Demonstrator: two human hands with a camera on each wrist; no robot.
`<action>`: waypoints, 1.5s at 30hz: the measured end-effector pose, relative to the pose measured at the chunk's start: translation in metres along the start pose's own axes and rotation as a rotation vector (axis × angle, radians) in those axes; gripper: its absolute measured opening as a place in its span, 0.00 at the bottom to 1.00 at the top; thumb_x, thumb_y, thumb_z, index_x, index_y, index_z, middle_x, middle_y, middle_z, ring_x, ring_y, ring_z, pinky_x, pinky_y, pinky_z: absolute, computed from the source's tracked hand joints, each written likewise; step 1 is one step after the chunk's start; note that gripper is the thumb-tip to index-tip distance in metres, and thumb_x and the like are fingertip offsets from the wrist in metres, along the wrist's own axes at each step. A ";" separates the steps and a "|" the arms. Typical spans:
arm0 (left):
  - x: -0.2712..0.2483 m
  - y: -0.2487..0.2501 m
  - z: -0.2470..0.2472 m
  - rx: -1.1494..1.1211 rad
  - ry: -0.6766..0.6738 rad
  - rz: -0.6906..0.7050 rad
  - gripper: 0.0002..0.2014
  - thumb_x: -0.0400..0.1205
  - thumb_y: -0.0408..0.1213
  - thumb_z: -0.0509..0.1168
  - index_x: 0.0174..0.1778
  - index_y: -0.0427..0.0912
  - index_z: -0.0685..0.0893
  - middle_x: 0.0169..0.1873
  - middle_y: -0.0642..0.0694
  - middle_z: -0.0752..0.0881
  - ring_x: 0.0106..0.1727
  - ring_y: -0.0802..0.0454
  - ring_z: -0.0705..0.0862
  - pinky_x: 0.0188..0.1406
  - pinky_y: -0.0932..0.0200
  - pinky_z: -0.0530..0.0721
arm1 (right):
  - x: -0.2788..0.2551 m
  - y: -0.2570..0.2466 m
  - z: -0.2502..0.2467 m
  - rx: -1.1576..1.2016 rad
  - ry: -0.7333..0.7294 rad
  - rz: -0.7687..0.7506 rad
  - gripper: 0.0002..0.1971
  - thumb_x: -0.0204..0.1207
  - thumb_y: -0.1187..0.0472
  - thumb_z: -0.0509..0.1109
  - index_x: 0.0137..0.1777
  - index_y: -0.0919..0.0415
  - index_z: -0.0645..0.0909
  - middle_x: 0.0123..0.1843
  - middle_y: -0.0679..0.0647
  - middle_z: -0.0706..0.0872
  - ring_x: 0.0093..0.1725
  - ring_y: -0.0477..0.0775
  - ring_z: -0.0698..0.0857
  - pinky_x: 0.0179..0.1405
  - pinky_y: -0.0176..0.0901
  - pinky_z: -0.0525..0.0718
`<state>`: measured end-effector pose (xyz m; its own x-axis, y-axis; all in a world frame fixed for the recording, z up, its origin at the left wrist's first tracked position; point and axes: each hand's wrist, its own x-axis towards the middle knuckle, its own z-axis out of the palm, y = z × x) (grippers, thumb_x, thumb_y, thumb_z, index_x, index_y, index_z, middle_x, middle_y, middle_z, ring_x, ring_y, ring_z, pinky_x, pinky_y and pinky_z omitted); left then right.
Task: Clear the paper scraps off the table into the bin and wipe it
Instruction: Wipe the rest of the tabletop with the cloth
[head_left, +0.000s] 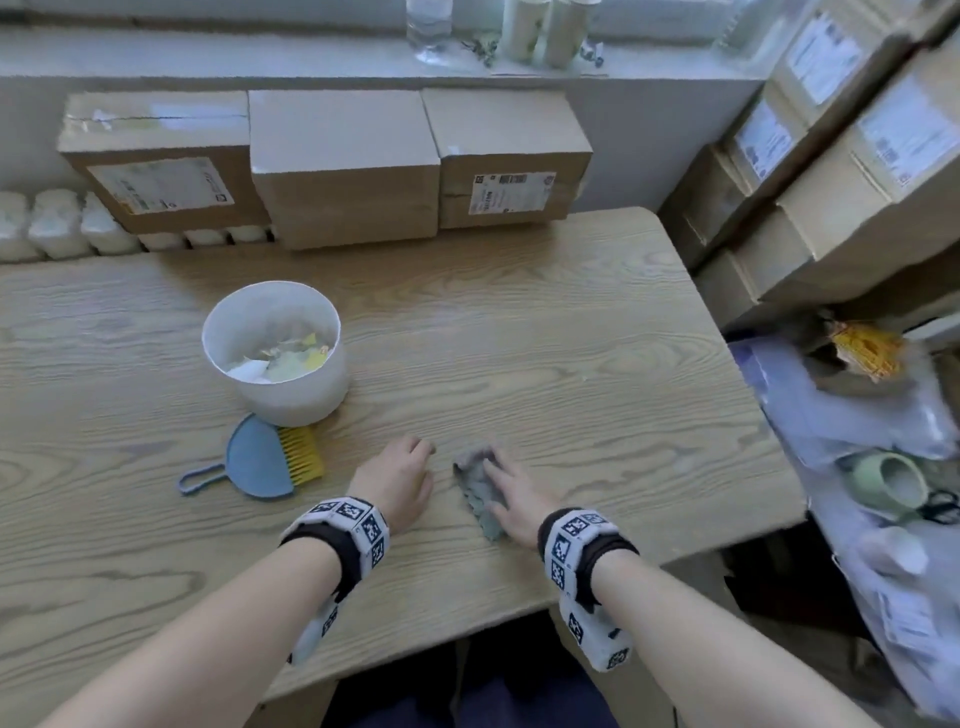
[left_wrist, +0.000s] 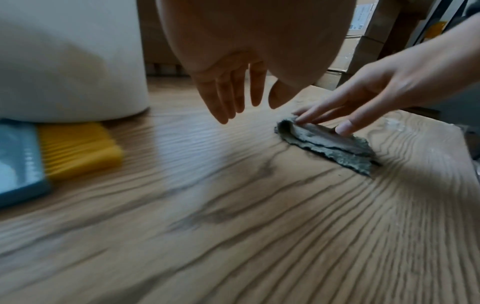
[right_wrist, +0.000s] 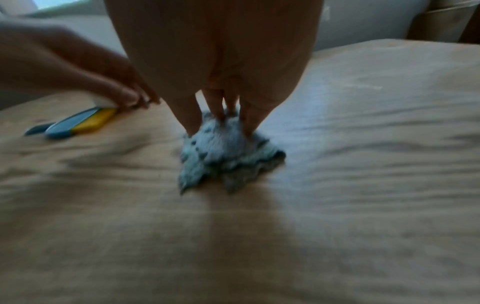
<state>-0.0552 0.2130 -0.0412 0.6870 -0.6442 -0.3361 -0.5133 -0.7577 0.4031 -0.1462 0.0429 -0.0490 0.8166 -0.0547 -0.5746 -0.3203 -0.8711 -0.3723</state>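
Note:
A folded grey cloth lies on the wooden table near its front edge. My right hand presses on the cloth with straight fingers. Just left of it, my left hand hovers low over the table with relaxed fingers, holding nothing. The white round bin stands further back on the left, with yellow and white paper scraps inside. No scraps show on the tabletop.
A blue dustpan with a yellow brush lies in front of the bin. Cardboard boxes line the table's back edge, and more boxes and plastic bags are stacked off the right edge.

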 end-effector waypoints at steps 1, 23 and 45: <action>0.004 0.004 0.003 -0.006 0.014 0.009 0.17 0.83 0.40 0.56 0.68 0.42 0.72 0.64 0.43 0.76 0.65 0.44 0.76 0.51 0.48 0.82 | -0.001 0.002 0.012 -0.053 0.013 -0.027 0.33 0.83 0.55 0.60 0.83 0.61 0.50 0.86 0.52 0.39 0.85 0.52 0.46 0.84 0.45 0.49; 0.059 0.121 0.038 0.161 -0.140 0.202 0.20 0.80 0.34 0.60 0.69 0.37 0.73 0.71 0.39 0.75 0.69 0.38 0.76 0.65 0.45 0.76 | -0.048 0.150 0.011 -0.125 0.097 0.114 0.33 0.83 0.44 0.47 0.83 0.60 0.48 0.84 0.52 0.43 0.83 0.50 0.45 0.82 0.47 0.40; 0.103 0.199 0.060 0.225 -0.101 0.178 0.19 0.78 0.27 0.60 0.66 0.35 0.76 0.67 0.38 0.77 0.63 0.38 0.79 0.51 0.45 0.83 | -0.072 0.206 -0.007 0.080 0.165 0.168 0.33 0.85 0.45 0.46 0.82 0.56 0.33 0.82 0.48 0.32 0.83 0.50 0.35 0.81 0.47 0.32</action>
<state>-0.1172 -0.0102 -0.0471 0.5272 -0.7679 -0.3640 -0.7299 -0.6285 0.2687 -0.2681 -0.1356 -0.0792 0.8140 -0.2801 -0.5088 -0.4898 -0.8019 -0.3422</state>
